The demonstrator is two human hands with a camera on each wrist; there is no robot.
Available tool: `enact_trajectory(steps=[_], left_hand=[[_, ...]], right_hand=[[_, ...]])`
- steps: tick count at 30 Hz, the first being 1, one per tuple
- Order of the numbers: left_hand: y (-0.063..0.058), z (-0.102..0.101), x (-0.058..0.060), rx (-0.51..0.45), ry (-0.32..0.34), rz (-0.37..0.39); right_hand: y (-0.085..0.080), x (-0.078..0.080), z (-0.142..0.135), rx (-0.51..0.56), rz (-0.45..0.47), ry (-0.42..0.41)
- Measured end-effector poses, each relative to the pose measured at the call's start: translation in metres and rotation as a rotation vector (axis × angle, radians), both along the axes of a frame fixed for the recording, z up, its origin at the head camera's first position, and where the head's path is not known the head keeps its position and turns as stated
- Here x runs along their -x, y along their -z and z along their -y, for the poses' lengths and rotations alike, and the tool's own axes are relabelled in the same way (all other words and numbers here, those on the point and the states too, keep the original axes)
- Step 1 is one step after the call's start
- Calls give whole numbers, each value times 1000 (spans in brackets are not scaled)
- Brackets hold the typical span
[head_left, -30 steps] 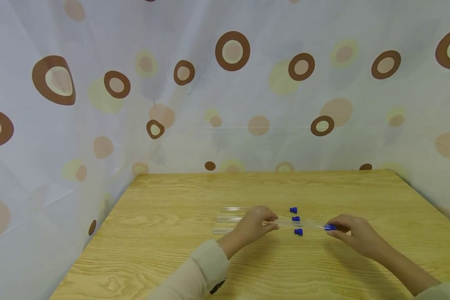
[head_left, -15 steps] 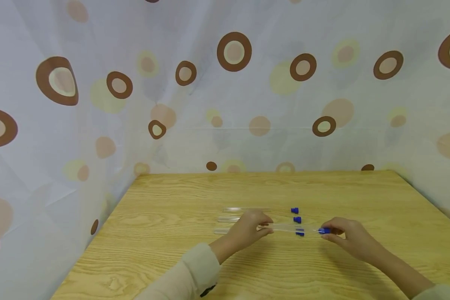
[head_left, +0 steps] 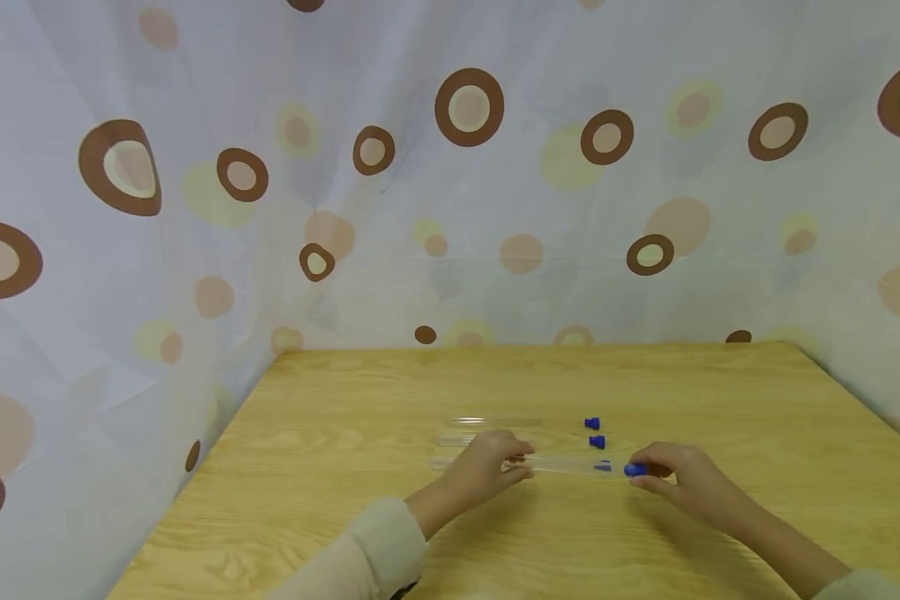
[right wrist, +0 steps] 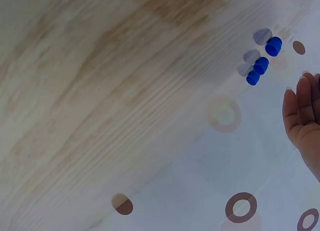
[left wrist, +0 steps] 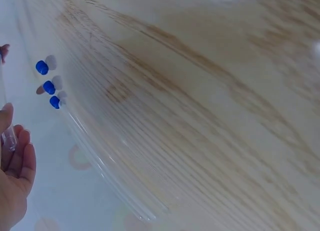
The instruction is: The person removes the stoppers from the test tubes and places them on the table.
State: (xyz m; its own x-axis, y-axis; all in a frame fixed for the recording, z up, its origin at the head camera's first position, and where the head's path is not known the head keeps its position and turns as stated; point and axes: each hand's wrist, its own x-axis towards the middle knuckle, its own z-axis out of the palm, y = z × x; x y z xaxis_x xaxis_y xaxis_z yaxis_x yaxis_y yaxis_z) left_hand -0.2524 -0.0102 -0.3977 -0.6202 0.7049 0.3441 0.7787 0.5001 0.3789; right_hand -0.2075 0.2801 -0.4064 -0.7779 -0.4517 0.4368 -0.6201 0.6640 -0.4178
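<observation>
My left hand pinches a clear test tube near its left end, holding it level above the table. My right hand pinches a blue stopper between thumb and fingers, right at the tube's other end. In the left wrist view the rounded end of the held tube shows between the left fingers. The right wrist view catches only part of the right hand; its stopper is mostly out of frame. The tube overlaps one loose blue stopper in the head view.
Two other loose stoppers, a far one and a middle one, lie on the wooden table. Further clear tubes lie side by side left of them, partly behind the left hand. A dotted curtain hangs behind.
Both hands have shifted left and a little toward the person, carrying the tube and stopper. The tube now overlaps the nearest loose stopper in the head view.
</observation>
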Motion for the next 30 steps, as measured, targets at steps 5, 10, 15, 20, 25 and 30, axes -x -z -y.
enact_trajectory(steps=[5, 10, 15, 20, 25, 30], left_hand=[[2, 8, -2, -7, 2, -40], [0, 16, -1, -30, 12, -55], [1, 24, -3, -37, 14, -46], [3, 29, -4, -57, 29, -60], [2, 34, -5, -76, 22, -77], [3, 39, -6, -84, 21, -88]], right_hand=[[-3, -1, 7, -7, 30, -10], [-7, 1, 13, -11, 23, -13], [-6, 1, 19, -5, 14, -26], [-8, 1, 24, -4, 26, -32], [-10, 2, 29, -3, 13, -47], [-10, 2, 33, 0, 8, -54]])
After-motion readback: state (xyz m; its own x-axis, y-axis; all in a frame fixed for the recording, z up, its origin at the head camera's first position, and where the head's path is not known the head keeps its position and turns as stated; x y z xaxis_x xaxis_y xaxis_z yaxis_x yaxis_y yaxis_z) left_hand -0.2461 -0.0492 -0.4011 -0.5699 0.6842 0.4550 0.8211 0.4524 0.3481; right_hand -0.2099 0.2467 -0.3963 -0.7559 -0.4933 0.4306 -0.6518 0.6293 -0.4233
